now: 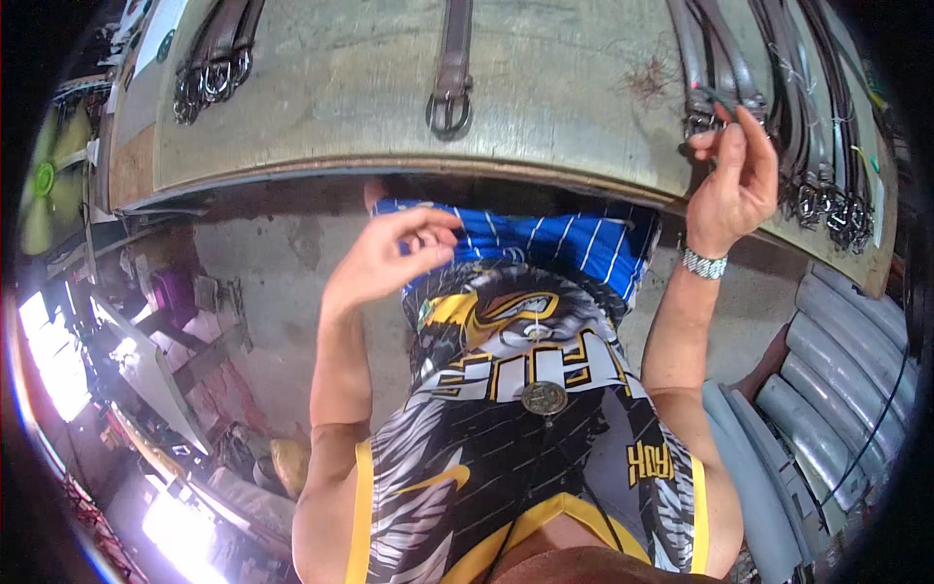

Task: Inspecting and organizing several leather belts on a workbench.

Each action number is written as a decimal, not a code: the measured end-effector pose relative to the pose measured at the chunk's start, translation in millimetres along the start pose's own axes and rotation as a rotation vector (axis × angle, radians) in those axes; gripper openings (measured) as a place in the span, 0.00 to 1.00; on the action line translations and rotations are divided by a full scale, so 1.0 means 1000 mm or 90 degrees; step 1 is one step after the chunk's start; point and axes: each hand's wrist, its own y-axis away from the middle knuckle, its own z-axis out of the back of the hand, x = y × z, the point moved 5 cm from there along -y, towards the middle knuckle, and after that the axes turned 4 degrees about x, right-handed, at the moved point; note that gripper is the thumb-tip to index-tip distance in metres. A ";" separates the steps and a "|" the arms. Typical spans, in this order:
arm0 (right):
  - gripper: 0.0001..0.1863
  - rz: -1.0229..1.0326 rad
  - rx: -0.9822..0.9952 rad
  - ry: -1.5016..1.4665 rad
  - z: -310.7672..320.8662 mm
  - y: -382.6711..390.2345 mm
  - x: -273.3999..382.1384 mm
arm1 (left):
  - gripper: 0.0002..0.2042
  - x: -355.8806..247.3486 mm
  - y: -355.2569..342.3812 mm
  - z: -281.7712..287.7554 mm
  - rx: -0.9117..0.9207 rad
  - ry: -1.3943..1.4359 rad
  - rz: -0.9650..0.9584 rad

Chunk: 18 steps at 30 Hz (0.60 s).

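My right hand (736, 175), with a metal watch on its wrist, is over the right part of the table. Its fingertips pinch a thin dark-green stick-like thing (713, 94) with a reddish tip; its kind is unclear. Just beyond the fingers lie brown belts (715, 58) with dark buckles. My left hand (394, 251) hovers before the table edge, above my lap, fingers loosely bent and apart, holding nothing visible. A single brown belt (453, 58) lies straight in the middle of the table, its buckle (449, 115) toward me.
Another bunch of belts (216, 63) lies at the table's left, and more belts (812, 117) at its right. Loose reddish threads (654, 76) lie on the table (341, 88). Grey rolls (827, 370) are stacked at the lower right. A green fan (44, 180) stands at the left.
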 end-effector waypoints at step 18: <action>0.11 -0.012 0.030 -0.033 -0.001 -0.003 0.004 | 0.19 -0.131 -0.054 0.021 -0.478 -0.439 -0.183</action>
